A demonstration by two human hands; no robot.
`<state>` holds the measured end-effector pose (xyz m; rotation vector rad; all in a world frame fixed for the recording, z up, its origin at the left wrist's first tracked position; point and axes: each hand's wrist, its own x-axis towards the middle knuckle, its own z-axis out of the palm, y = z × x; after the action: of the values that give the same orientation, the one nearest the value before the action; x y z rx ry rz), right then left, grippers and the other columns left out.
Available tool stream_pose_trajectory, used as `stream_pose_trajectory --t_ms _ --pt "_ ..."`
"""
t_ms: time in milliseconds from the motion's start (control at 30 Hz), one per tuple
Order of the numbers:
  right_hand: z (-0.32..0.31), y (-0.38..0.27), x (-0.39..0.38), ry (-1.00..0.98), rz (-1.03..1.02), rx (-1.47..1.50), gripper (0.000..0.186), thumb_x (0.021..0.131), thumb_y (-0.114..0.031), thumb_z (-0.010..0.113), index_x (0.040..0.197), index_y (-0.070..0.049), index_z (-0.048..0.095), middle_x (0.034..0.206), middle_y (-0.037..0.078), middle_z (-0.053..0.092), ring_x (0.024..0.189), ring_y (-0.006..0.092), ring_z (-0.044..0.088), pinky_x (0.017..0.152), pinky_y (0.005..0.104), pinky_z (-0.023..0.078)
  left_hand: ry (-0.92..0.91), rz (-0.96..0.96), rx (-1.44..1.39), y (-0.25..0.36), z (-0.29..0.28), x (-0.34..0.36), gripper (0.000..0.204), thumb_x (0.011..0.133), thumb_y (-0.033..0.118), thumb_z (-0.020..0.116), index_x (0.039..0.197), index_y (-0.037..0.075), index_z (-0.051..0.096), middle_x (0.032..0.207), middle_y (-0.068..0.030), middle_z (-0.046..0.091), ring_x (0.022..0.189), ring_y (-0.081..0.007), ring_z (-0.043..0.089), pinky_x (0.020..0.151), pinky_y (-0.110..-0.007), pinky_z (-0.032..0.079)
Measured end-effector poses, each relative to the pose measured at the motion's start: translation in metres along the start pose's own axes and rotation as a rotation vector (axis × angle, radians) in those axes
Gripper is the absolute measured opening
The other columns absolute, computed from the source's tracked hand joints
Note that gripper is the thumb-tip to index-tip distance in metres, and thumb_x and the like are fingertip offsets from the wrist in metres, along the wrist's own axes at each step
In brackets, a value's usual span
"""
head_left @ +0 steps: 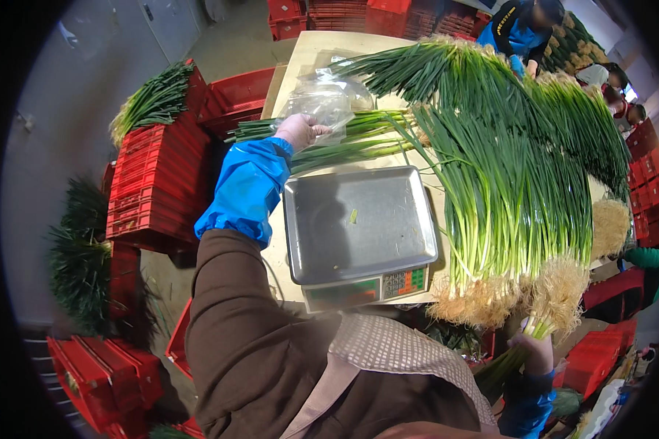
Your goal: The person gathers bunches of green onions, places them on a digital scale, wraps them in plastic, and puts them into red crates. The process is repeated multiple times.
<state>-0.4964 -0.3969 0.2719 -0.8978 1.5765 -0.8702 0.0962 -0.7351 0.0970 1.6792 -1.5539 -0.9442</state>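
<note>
My left hand, in a pale glove below a blue sleeve cover, reaches across the table with its fingers closed on a clear plastic bag. Under the bag lie a few spring onions, their leaves pointing left. At the lower right my right hand grips a bunch of spring onions near the white stems, with the pale roots upward and the leaves hanging down beside me. Between my arms stands a scale with a steel tray, bearing only small leaf scraps.
A big heap of spring onions covers the table's right side. Red crates are stacked at the left, one topped with spring onions. Across the table, a co-worker in blue handles more bunches. Other people are at the far right.
</note>
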Motion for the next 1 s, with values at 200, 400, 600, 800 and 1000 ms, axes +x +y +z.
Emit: stream_pose_trajectory --t_ms 200,400,600,800,1000 --pt "-0.006 0.025 0.004 -0.049 0.008 0.088 0.031 0.068 -0.001 0.066 0.095 -0.002 0.053 0.069 0.009 0.057 0.06 0.0226 0.06 0.058 0.0322 0.05 0.048 0.162 0.224 0.085 0.02 -0.068 0.031 0.094 0.038 0.057 0.103 0.011 0.07 0.071 -0.0112 0.065 0.061 -0.0229 0.059 0.058 -0.037 0.047" --pt "0.017 0.046 0.03 -0.361 0.055 0.017 0.033 0.073 -0.006 0.071 0.103 -0.001 0.058 0.076 0.007 0.062 0.068 0.0184 0.061 0.064 0.0307 0.05 -0.245 0.548 0.752 0.127 0.15 -0.206 0.043 0.085 0.045 0.06 0.085 0.004 0.068 0.09 -0.0193 0.066 0.083 -0.0354 0.065 0.07 -0.043 0.053" --pt "0.077 0.031 0.072 -0.625 -0.071 -0.239 0.013 0.08 -0.014 0.062 0.086 -0.002 0.063 0.074 0.004 0.061 0.07 0.0145 0.06 0.07 0.0268 0.047 -0.194 0.379 0.407 0.073 0.198 -0.238 0.042 0.077 0.033 0.074 0.101 0.002 0.059 0.097 -0.0191 0.061 0.09 -0.0369 0.061 0.08 -0.043 0.051" --pt "0.167 0.029 0.148 -0.896 -0.039 -0.267 0.013 0.079 -0.012 0.063 0.074 -0.001 0.064 0.07 0.006 0.063 0.067 0.0148 0.061 0.068 0.0278 0.049 -0.056 0.076 0.488 0.079 0.205 -0.223 0.057 0.072 0.036 0.077 0.116 0.008 0.055 0.114 -0.0169 0.058 0.104 -0.038 0.057 0.088 -0.045 0.049" --pt "0.205 0.06 0.211 -0.794 0.268 -0.085 0.01 0.078 -0.01 0.065 0.078 0.001 0.063 0.072 0.009 0.063 0.066 0.0206 0.064 0.067 0.033 0.054 -0.038 -0.055 0.595 0.077 0.21 -0.199 0.036 0.076 0.024 0.072 0.106 0.008 0.061 0.109 -0.0174 0.061 0.102 -0.0355 0.06 0.086 -0.041 0.052"
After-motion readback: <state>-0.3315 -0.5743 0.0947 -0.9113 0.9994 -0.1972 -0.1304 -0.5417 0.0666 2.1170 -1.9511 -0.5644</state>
